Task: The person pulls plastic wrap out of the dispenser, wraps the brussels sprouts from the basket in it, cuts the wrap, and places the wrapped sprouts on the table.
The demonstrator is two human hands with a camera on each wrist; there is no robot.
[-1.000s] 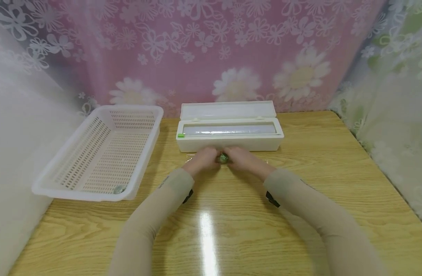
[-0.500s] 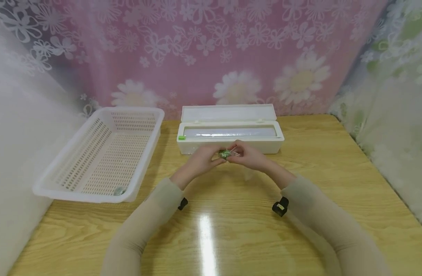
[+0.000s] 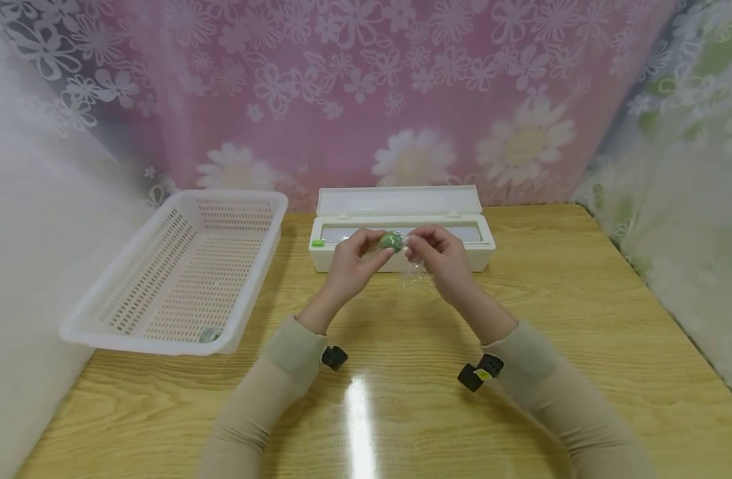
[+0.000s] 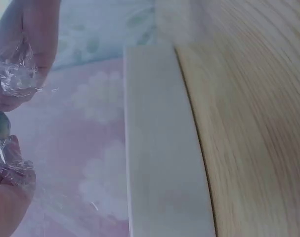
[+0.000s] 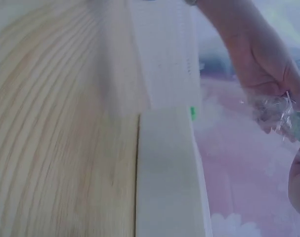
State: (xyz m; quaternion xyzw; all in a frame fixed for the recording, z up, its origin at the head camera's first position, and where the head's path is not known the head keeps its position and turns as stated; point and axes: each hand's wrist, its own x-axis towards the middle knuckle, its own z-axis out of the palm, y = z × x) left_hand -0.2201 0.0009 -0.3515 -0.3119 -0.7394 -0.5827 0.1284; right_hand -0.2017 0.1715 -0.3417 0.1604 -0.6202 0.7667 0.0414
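A small green round item (image 3: 392,241) in clear cling film (image 3: 415,274) is held up in front of the white film box (image 3: 482,256). My left hand (image 3: 349,267) grips the item between thumb and fingers from the left. From the other side, my right hand (image 3: 445,261) pinches the gathered film, and a loose piece hangs below its fingertips. In the left wrist view the green item (image 4: 0,124) sits between both hands at the left edge. Crumpled film (image 5: 276,111) shows by the fingers in the right wrist view. What the green item is cannot be told.
The film box's lid (image 3: 398,199) is raised, with a roll inside and a green tab (image 3: 318,243) at its left end. At left stands a white slotted basket (image 3: 144,344); a small wrapped greenish item (image 3: 210,334) lies in its near corner. A wooden table (image 3: 413,399) carries everything.
Both hands have lifted the wrapped green item from the table by the box's front to above its front edge. My right hand has shifted to the film's gathered end.
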